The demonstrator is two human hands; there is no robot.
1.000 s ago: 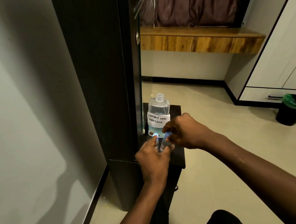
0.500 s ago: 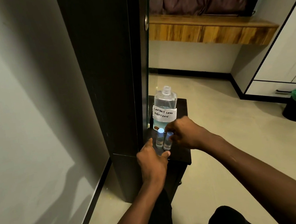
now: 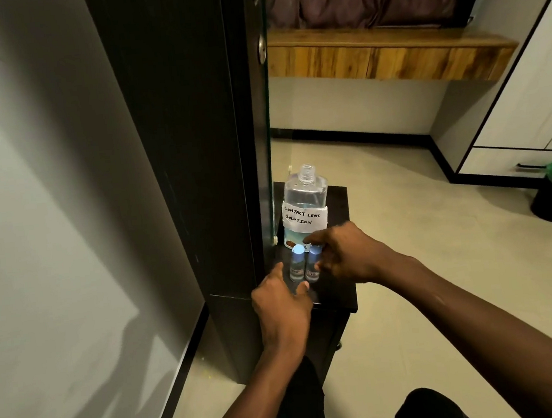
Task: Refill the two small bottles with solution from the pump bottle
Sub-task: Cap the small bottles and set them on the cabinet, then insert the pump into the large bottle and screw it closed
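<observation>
Bottles point(image 3: 304, 264), both capped, now stand together on the worktop point(image 3: 342, 290) between the hands; right hand point(image 3: 346, 256) apparently still pinches one, left hand point(image 3: 282, 304) has spread, suggesting refilling finished.

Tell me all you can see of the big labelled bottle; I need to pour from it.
The big bottle is clear plastic, upright, its threaded neck open with no pump or cap. A white handwritten label reads "CONTACT LENS SOLUTION". It stands on the dark stand, beside the mirror edge, behind two small bottles. No hand touches it.
</observation>
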